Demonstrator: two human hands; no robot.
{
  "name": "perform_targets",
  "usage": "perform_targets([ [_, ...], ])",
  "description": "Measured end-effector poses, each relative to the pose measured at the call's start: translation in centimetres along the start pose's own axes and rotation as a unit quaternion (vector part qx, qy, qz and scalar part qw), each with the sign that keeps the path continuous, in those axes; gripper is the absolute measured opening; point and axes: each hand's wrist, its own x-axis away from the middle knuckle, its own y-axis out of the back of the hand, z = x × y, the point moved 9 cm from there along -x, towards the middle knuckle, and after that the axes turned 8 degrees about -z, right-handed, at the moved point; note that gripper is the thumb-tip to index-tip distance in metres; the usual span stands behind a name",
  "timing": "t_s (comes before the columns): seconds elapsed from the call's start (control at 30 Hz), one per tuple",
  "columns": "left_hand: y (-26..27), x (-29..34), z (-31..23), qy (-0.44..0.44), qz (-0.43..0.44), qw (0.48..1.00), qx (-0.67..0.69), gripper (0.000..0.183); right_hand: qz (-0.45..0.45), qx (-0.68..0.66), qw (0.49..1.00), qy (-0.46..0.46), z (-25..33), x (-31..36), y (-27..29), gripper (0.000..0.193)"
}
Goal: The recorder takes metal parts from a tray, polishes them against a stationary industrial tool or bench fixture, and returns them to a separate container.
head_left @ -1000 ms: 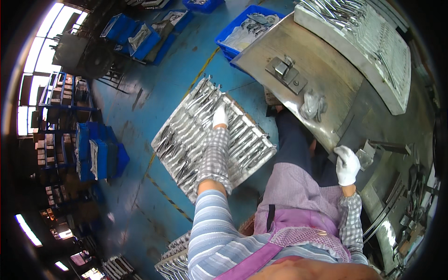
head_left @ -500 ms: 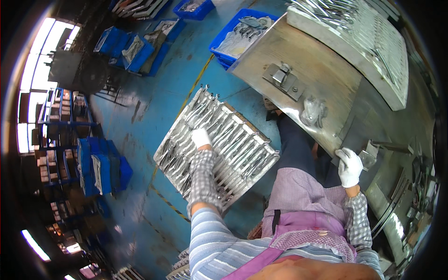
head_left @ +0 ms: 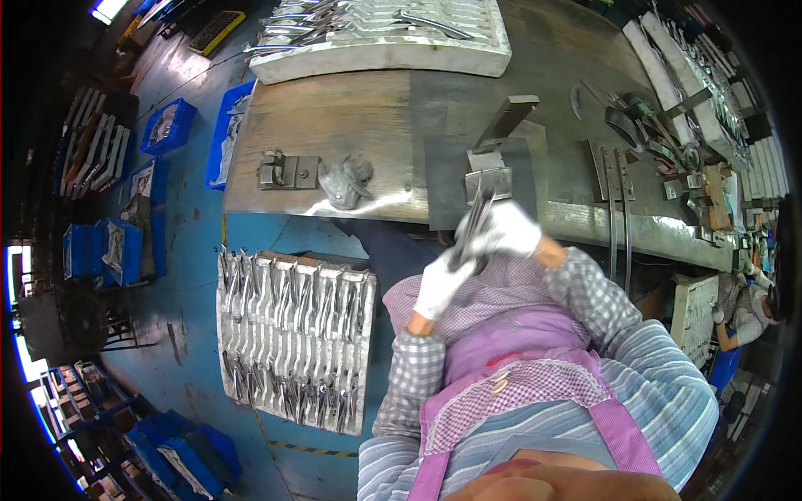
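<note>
My white-gloved left hand [head_left: 440,286] is closed round the lower end of long shiny metal pieces [head_left: 479,215], held upright in front of my apron. My right hand [head_left: 510,229], gloved as well, closes on them from the right side. Motion blur hides how many pieces there are and their exact kind. Just beyond their tips, at the bench edge, stands a small metal block fixture [head_left: 488,182] with an upright bar [head_left: 505,122]. To my left, a white slotted tray [head_left: 294,336] holds rows of similar shiny metal pieces.
The metal-topped bench [head_left: 334,108] carries a small clamp block [head_left: 288,171], a crumpled grey glove [head_left: 345,181] and another white tray [head_left: 384,60] of metal pieces. Hand tools [head_left: 643,125] lie at right. Blue bins [head_left: 170,127] stand on the floor at left. Another person [head_left: 746,311] works at far right.
My left hand has come from the tray to the front of my body with metal pieces. My right hand has left the bench edge and joined it. The view has turned right.
</note>
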Motion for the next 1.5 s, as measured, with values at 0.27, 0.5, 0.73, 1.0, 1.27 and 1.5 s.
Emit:
perform_targets([
  [0.27,-3.7,-2.9,-5.0,-0.111,-0.164,0.967,-0.157,0.022,-0.358,0.025,0.933,0.022,-4.8,-0.1,12.3,0.037],
  [0.5,-3.0,-6.5,-9.2,-0.143,-0.266,0.935,-0.188,0.025,-0.309,0.082,0.948,-0.006,-5.3,-0.6,11.9,0.037],
  [0.73,-4.2,-8.7,-8.5,-0.145,-0.284,0.922,-0.219,0.022,-0.346,0.041,0.913,0.211,-8.9,2.7,12.3,0.027],
  [1.0,-4.0,-9.3,-6.7,-0.105,-0.271,0.935,-0.203,0.028,-0.430,0.156,0.849,0.263,-9.9,3.7,11.0,0.022],
  [1.27,-5.1,-9.5,-7.5,-0.116,-0.273,0.923,-0.246,0.031,-0.432,0.026,0.879,0.201,-10.9,3.3,12.5,0.019],
  [1.5,-2.9,-6.9,-9.6,-0.200,-0.296,0.857,-0.372,0.029,-0.346,-0.166,0.923,0.032,-8.8,0.7,10.7,0.030],
])
